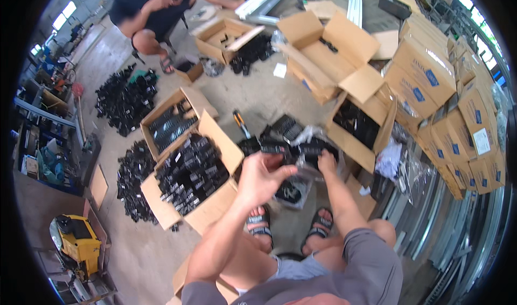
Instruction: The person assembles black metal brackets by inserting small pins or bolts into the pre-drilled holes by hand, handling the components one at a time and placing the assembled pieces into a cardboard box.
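Note:
My left hand [259, 177] is curled around one end of a small black part [276, 149], thumb stretched along the near side. To its right, my right hand [326, 163] pinches a black piece [315, 147] over a clear plastic bag [308, 170]; its fingertips are partly hidden. Beneath both hands lies another clear bag with black contents [292, 193], between my sandalled feet. Just beyond sits a ribbed black part [285, 127]. An orange-and-black handled tool [240, 123] stands up left of it. Close to my left forearm is an open carton [232, 193] full of black parts [193, 171].
Heaps of black parts [126, 97] lie on the floor at left, beside another filled carton [207, 104]. Open cartons [371, 157] stand right and ahead. Stacked boxes [425, 70] and metal profiles [431, 219] line the right. Another person [141, 8] sits far left; a yellow machine [81, 245] stands near left.

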`<state>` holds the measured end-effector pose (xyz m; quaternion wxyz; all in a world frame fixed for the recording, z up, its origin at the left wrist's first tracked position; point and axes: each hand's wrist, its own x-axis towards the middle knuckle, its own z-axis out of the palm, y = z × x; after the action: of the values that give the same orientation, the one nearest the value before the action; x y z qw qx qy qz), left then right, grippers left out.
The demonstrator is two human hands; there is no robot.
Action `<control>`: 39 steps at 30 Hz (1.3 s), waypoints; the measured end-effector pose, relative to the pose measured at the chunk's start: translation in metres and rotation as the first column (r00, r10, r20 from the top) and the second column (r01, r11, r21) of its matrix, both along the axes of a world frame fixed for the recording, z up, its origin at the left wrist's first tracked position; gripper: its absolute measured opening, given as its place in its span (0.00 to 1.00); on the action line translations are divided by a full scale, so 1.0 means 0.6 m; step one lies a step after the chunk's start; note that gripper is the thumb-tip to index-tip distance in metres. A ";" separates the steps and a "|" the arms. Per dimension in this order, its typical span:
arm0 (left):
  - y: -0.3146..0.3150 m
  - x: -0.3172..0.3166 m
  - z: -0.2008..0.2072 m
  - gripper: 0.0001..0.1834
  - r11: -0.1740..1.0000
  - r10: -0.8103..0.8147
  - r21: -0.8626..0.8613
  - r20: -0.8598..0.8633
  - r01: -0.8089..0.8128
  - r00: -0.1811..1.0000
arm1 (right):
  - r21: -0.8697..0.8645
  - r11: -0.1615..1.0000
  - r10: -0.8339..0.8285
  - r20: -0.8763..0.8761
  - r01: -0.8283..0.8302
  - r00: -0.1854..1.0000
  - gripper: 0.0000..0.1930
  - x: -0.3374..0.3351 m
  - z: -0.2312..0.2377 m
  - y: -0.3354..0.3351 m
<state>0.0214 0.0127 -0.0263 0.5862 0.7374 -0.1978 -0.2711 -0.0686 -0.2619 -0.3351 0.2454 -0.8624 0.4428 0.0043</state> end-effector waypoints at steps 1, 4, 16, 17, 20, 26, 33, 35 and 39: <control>0.000 0.000 0.004 0.28 0.999 -0.007 0.041 0.016 0.006 1.000 | -0.019 0.995 -0.096 0.017 0.096 0.995 0.11 0.006 -0.003 0.005; 0.008 0.003 0.033 0.20 0.996 -0.043 0.075 0.079 0.037 0.996 | 0.002 0.969 -0.247 -0.012 0.247 0.969 0.11 0.028 -0.016 0.017; -0.033 0.026 -0.006 0.23 0.905 -0.294 0.383 0.243 0.187 0.924 | 0.101 0.912 -0.408 0.111 0.398 0.906 0.10 0.020 -0.058 -0.013; -0.034 0.025 -0.004 0.23 0.905 -0.298 0.379 0.245 0.192 0.923 | 0.097 0.910 -0.413 0.113 0.403 0.904 0.10 0.022 -0.054 -0.015; -0.021 0.026 -0.011 0.25 0.850 -0.370 0.499 0.340 0.167 0.865 | 0.087 0.921 -0.390 0.205 0.380 0.898 0.09 0.029 -0.016 0.002; -0.040 0.028 -0.039 0.28 0.880 -0.360 0.444 0.396 0.168 0.845 | 0.108 0.956 -0.263 0.725 0.273 0.636 0.13 0.027 0.169 0.048; -0.011 0.040 -0.038 0.29 0.881 -0.320 0.465 0.453 0.086 0.832 | -0.341 0.908 0.413 0.830 -0.244 0.375 0.05 0.022 0.474 0.191; -0.008 0.043 -0.047 0.28 0.924 -0.284 0.381 0.619 0.036 0.732 | -0.590 0.742 0.671 0.665 -0.320 0.328 0.08 0.017 0.489 0.201; -0.008 0.039 -0.044 0.26 0.934 -0.261 0.356 0.659 0.013 0.705 | -0.689 0.646 0.761 0.548 -0.328 0.347 0.08 0.016 0.477 0.215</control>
<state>0.0446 0.0076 -0.0530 0.3162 0.8536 -0.4114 -0.0454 -0.0587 -0.1329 -0.0487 0.1868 -0.8913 -0.0616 -0.4085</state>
